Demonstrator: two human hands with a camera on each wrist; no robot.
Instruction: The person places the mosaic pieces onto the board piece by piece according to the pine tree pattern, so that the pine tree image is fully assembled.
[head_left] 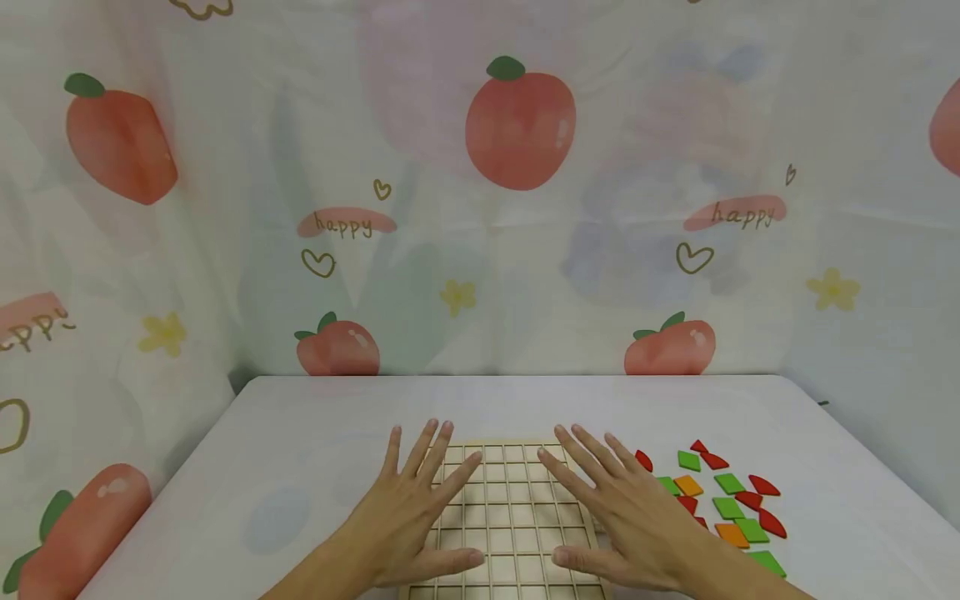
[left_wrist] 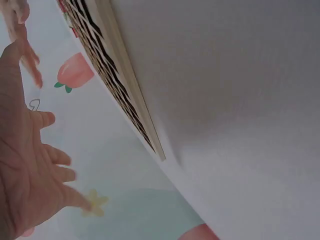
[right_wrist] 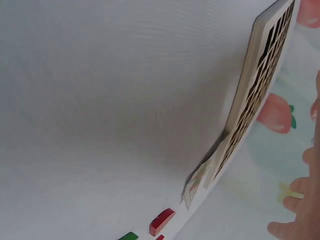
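Note:
A pale wooden grid board (head_left: 512, 517), divided into small square cells, lies on the table between and below my two hands. Over its left side is my left hand (head_left: 397, 521), palm down with fingers spread and nothing held. My right hand (head_left: 637, 517) mirrors it over the right side, fingers likewise spread and holding nothing. In the left wrist view the left hand (left_wrist: 30, 170) appears raised above the level of the board (left_wrist: 122, 65). The right wrist view has the right hand (right_wrist: 305, 200) at its edge, apart from the board (right_wrist: 250, 75).
Right of the board lie several flat pieces: green diamonds (head_left: 728, 507), orange squares (head_left: 732, 535) and red curved-edge pieces (head_left: 772, 523). A thin printed sheet (right_wrist: 196, 184) sticks out by the board in the right wrist view. A fruit-patterned curtain (head_left: 480, 242) hangs behind the white table (head_left: 300, 450).

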